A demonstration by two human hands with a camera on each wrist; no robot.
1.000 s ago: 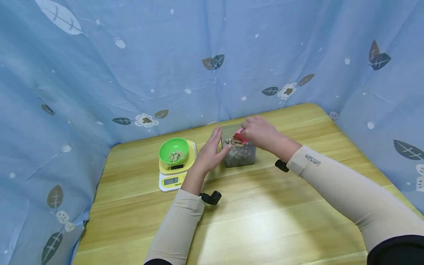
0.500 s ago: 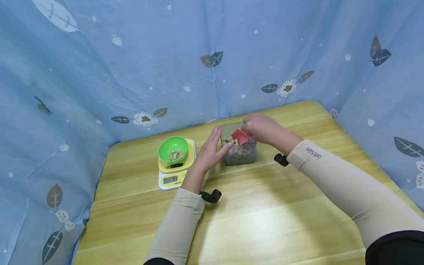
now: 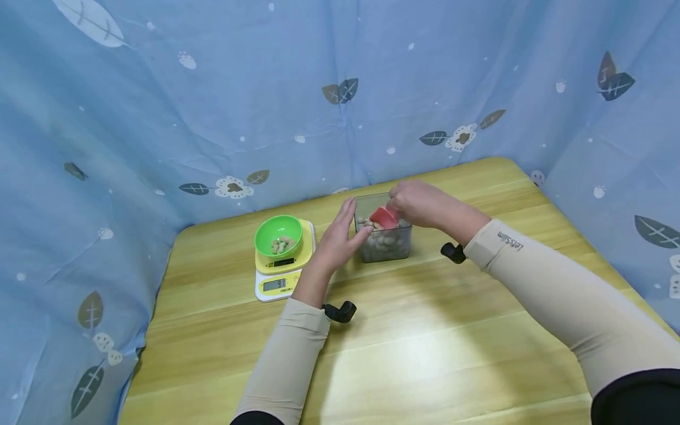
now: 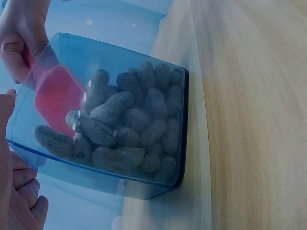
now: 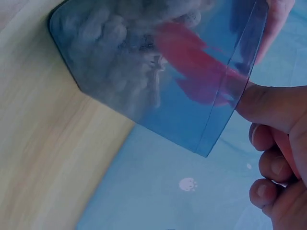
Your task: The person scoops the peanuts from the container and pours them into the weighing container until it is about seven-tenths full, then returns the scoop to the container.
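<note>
In the head view a clear plastic box (image 3: 385, 248) of unshelled peanuts (image 4: 132, 120) stands on the table. My left hand (image 3: 336, 241) rests against its left side, fingers straight, thumb at the front rim. My right hand (image 3: 419, 203) is over the box's right rim and grips the handle of a red scoop (image 3: 383, 217). The scoop's bowl is down inside the box among the peanuts; the left wrist view shows the red scoop (image 4: 60, 98) through the clear wall. My right fingers curl round the handle in the right wrist view, largely covering it.
Left of the box, a green bowl (image 3: 278, 230) with several peanuts (image 3: 283, 245) sits on a yellow and white kitchen scale (image 3: 273, 285) with a lit display. The wooden table (image 3: 404, 354) ends at a blue patterned curtain (image 3: 297, 88) behind and at the sides.
The red scoop has tilted within the box, so its bowl faces differently, and my right hand has shifted slightly with it. My left hand keeps its place at the box.
</note>
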